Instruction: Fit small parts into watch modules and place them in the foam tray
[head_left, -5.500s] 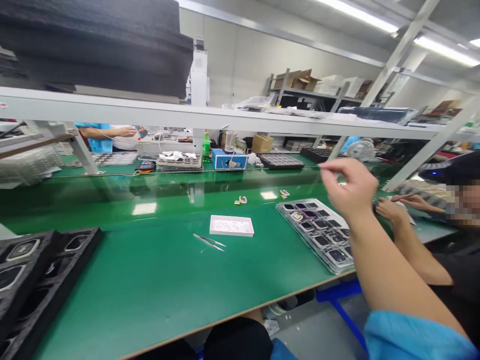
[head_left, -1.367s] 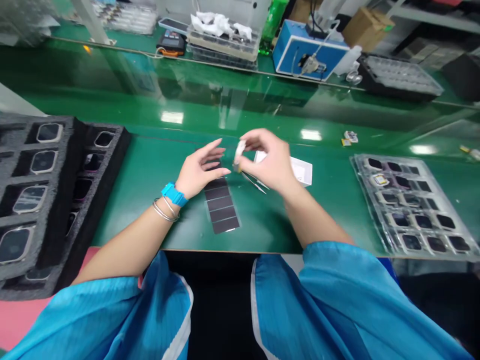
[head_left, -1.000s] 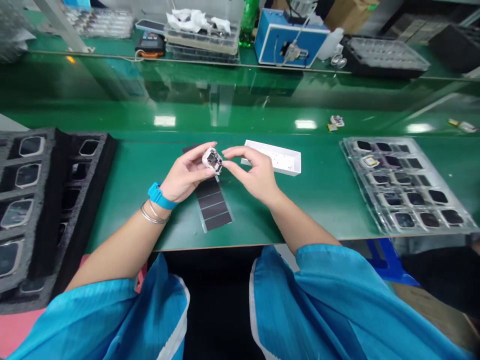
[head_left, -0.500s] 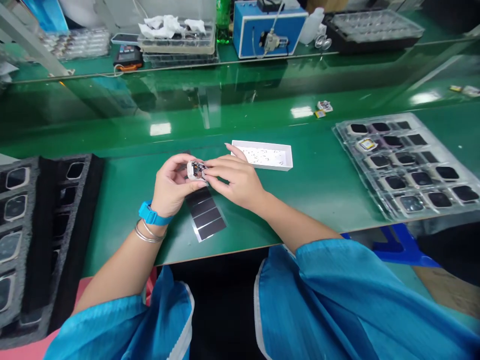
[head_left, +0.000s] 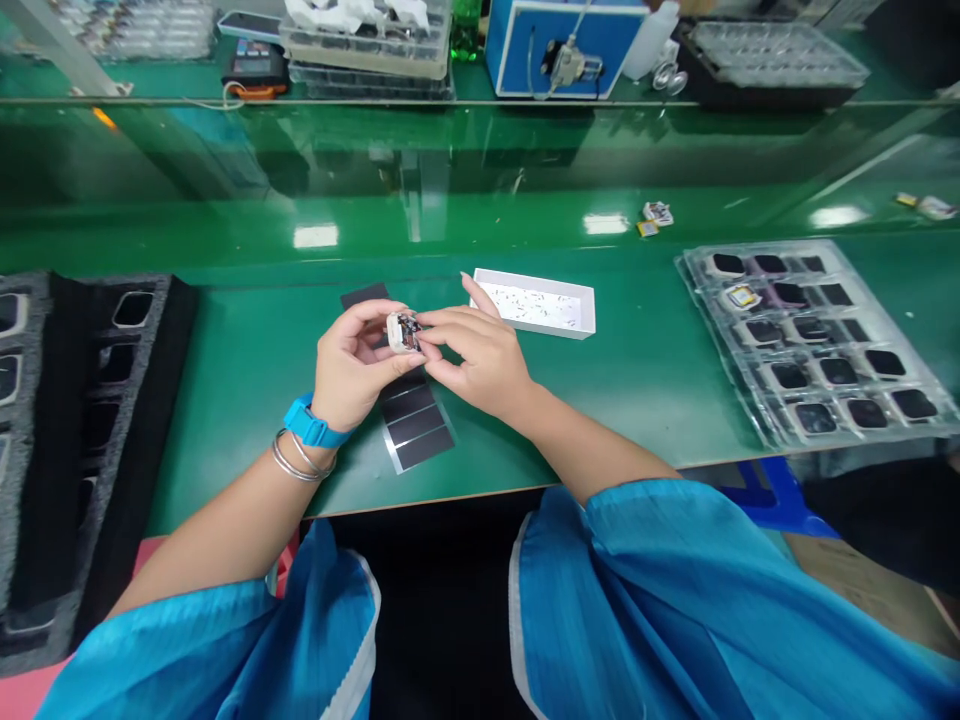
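The left hand [head_left: 354, 368] and right hand [head_left: 480, 358] meet over the green worktop [head_left: 232, 450] – their fingers [head_left: 442, 335] press in from 2 sides, pinching a small white-cased electronic module [head_left: 403, 332] with dark circuitry showing. The module is held just above a segmented black film strip [head_left: 416, 430], and a shallow white tray [head_left: 534, 326] sits just beyond the right hand. A clear blister tray [head_left: 739, 400] of dark components lies well to the right – a black foam tray [head_left: 161, 400] lies to the left.
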